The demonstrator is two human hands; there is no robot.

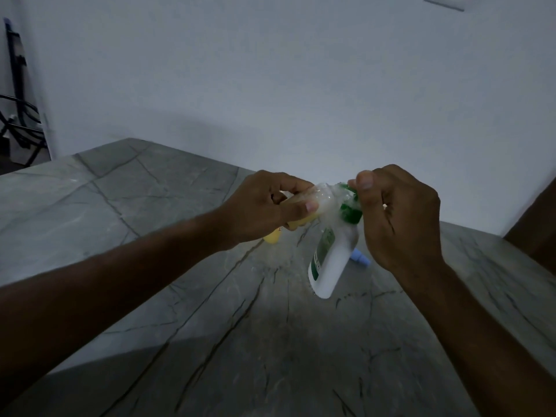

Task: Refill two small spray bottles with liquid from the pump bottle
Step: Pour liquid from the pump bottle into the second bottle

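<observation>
The pump bottle [329, 260] is held above the grey surface [150, 266], long axis tilted, base low and toward the camera, green pump head [350, 210] uppermost. The right hand [397, 218] is curled round that head. The left hand [264, 206] grips a small spray bottle [304, 206] with yellow contents, mouth touching the pump head from the left. A blue piece [359, 256] lies on the surface behind
</observation>
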